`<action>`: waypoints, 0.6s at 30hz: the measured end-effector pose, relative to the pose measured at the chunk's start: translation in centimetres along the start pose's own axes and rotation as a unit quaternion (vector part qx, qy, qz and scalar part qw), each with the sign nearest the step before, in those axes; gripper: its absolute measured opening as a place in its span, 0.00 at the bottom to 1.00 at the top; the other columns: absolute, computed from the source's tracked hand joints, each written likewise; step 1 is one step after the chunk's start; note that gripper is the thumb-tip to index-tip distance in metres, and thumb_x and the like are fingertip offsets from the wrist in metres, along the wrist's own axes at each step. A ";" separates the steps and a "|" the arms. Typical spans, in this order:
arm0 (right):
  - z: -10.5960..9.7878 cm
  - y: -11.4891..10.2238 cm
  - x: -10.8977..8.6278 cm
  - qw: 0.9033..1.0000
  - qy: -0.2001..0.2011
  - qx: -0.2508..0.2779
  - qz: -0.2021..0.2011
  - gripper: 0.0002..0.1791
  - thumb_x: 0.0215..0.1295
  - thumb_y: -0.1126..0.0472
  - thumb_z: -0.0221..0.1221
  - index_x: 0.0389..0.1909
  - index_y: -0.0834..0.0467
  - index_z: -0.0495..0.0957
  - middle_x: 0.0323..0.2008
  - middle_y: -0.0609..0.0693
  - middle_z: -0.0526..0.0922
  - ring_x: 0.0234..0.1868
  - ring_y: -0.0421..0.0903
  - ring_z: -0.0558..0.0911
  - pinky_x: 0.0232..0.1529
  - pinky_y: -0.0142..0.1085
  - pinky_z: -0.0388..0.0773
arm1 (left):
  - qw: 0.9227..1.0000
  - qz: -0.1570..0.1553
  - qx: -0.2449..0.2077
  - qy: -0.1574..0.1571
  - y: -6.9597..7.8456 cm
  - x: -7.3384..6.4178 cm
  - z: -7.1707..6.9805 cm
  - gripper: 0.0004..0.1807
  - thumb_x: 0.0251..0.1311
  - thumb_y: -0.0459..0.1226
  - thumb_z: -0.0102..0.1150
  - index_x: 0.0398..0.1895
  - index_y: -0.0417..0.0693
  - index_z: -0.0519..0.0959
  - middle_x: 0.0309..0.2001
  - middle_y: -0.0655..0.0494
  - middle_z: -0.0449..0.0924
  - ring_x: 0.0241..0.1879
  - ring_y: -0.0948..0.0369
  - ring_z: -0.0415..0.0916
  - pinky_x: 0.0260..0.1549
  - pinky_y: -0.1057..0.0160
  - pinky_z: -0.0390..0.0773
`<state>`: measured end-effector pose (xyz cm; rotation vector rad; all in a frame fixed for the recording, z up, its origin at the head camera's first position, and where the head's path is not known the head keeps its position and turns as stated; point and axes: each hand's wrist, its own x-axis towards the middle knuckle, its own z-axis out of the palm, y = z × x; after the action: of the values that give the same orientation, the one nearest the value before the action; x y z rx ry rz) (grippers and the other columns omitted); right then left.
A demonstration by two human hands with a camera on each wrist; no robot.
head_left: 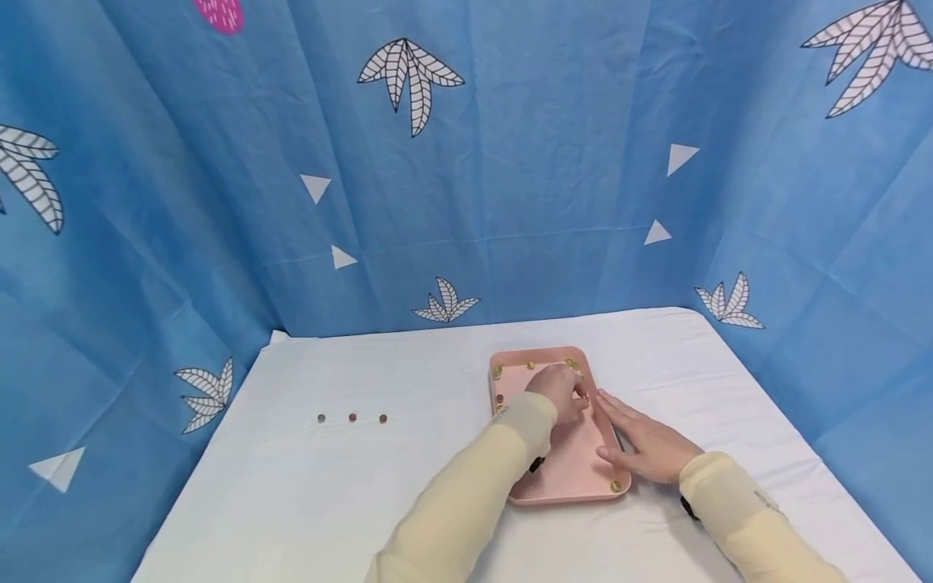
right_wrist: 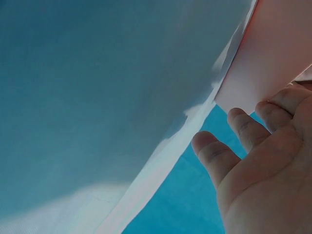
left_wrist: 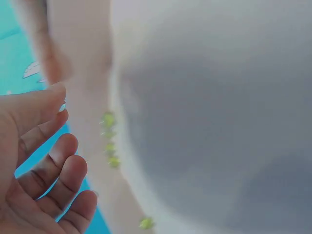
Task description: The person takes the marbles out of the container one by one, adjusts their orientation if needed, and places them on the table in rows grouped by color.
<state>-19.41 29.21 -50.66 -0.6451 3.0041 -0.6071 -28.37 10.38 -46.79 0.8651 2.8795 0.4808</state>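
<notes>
My left hand (head_left: 560, 390) reaches into a shallow pink tray (head_left: 568, 495), near its right wall. In the left wrist view its thumb and index fingertips (left_wrist: 58, 92) come together while the other fingers bend loosely; whether something small sits between them cannot be made out. My right hand (head_left: 652, 444) rests against the tray's right outer side with extended fingers. Small gold-coloured round pieces lie along the tray's edges, one at the far side (head_left: 530, 365) and one in the near right corner (head_left: 615, 486). A brownish round piece (head_left: 499, 398) lies by the left wall.
Three small discs, a grey one (head_left: 321, 419), a reddish-brown one (head_left: 353, 418) and a brownish-gold one (head_left: 382, 419), lie in a row on the white-covered table (head_left: 291, 502), left of the tray. A blue patterned curtain (head_left: 554, 162) stands behind and at both sides.
</notes>
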 end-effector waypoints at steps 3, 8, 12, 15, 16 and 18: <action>0.0 0.1 0.0 1.000 -0.001 -0.001 0.000 0.47 0.63 0.34 0.55 0.75 0.54 0.50 0.75 0.49 0.50 0.71 0.54 0.59 0.65 0.53 0.62 | 1.000 0.014 -0.003 0.018 0.0 -0.6 -1.2 0.04 0.59 0.47 0.65 0.36 0.65 0.86 0.38 0.72 0.80 0.39 0.72 0.76 0.38 0.72 0.76; -0.2 0.1 0.0 1.000 0.001 -0.004 0.001 0.47 0.63 0.34 0.54 0.75 0.54 0.50 0.75 0.49 0.50 0.71 0.54 0.59 0.64 0.53 0.63 | 0.998 0.045 0.005 0.054 -0.2 -1.7 -3.0 0.07 0.59 0.47 0.65 0.39 0.64 0.85 0.38 0.73 0.81 0.38 0.74 0.75 0.38 0.75 0.75; -0.2 0.0 -0.1 1.000 0.001 -0.004 0.003 0.47 0.63 0.34 0.55 0.75 0.54 0.50 0.75 0.49 0.50 0.71 0.54 0.59 0.64 0.54 0.63 | 0.995 0.061 0.001 0.081 -0.4 -2.6 -4.0 0.08 0.58 0.47 0.66 0.40 0.61 0.86 0.41 0.71 0.82 0.43 0.72 0.76 0.45 0.74 0.74; -0.1 0.0 -0.1 1.000 0.000 -0.005 0.002 0.47 0.63 0.34 0.54 0.75 0.54 0.50 0.75 0.49 0.50 0.71 0.54 0.59 0.64 0.54 0.63 | 0.993 0.063 -0.007 0.103 -0.8 -3.4 -4.5 0.08 0.57 0.47 0.67 0.39 0.60 0.86 0.42 0.70 0.82 0.49 0.69 0.76 0.53 0.72 0.72; -0.1 0.0 0.0 1.000 0.000 -0.006 0.002 0.47 0.63 0.34 0.54 0.75 0.54 0.50 0.75 0.49 0.50 0.71 0.54 0.59 0.64 0.54 0.63 | 0.992 0.063 -0.011 0.112 -1.0 -3.6 -4.6 0.08 0.57 0.47 0.67 0.38 0.60 0.86 0.42 0.69 0.82 0.50 0.68 0.76 0.54 0.71 0.71; 0.0 -0.1 0.0 1.000 -0.001 -0.008 0.004 0.47 0.63 0.33 0.54 0.75 0.53 0.50 0.75 0.49 0.50 0.71 0.54 0.59 0.64 0.54 0.62 | 0.990 0.062 -0.018 0.128 -1.4 -4.1 -4.9 0.07 0.57 0.47 0.67 0.37 0.60 0.86 0.42 0.68 0.82 0.51 0.67 0.75 0.55 0.70 0.70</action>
<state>-19.37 29.14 -50.66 -0.6325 3.0115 -0.5816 -26.52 5.69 -42.54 1.0527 3.0445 0.7038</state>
